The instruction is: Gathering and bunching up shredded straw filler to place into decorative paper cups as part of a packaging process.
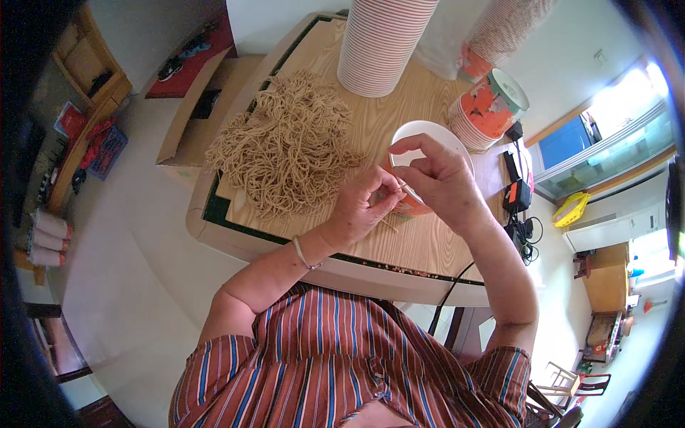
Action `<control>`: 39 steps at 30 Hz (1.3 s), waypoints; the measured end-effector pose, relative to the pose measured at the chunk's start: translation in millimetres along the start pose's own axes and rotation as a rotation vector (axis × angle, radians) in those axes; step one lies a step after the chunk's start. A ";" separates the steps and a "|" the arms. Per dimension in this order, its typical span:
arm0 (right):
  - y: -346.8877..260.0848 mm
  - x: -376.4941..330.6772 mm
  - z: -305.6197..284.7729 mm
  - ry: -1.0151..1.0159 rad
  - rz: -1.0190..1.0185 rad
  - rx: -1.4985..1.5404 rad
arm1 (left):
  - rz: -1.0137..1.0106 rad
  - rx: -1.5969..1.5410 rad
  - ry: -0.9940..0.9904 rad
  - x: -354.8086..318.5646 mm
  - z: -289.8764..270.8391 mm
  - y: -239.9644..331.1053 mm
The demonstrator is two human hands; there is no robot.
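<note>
Sitting leftmost on the tabletop (442, 246): a tangled heap of tan cord (289, 146). The left hand (366, 205) is just beside it, grip pinched on a thin strand (388, 226). The right hand (447, 180) has thumb and index apart, can't tell if it's holding anything, paper bucket (414, 129) partly hidden behind.

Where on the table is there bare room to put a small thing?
Bare tabletop lies between cord pile and open tub, before the tall cup stack; also between tub and front edge. Right side is crowded: stacked tubs, black adapter.
</note>
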State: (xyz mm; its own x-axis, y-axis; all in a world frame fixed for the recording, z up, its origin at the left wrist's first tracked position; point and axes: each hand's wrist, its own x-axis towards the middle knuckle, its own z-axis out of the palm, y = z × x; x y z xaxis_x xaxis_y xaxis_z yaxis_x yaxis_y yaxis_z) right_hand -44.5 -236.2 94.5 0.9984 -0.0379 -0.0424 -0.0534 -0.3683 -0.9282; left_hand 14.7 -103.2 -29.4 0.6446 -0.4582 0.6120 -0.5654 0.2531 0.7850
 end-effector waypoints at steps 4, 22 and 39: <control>2.6 0.7 -4.1 0.027 -0.035 0.013 | -0.095 -0.164 -0.043 -2.7 0.7 -8.7; -2.1 -16.4 9.3 0.015 -0.066 -0.014 | 0.071 0.135 0.042 -1.7 -3.0 -2.1; -7.7 -16.7 8.7 0.024 -0.079 0.102 | 0.006 0.094 0.079 -7.1 2.9 7.3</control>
State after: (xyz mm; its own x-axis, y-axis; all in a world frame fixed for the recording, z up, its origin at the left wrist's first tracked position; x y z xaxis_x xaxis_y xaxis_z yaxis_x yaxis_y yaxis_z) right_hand -60.6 -224.6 99.1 0.9986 -0.0348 0.0395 0.0284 -0.2744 -0.9612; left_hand 4.5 -100.6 -28.3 0.6773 -0.3876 0.6254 -0.6130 0.1726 0.7710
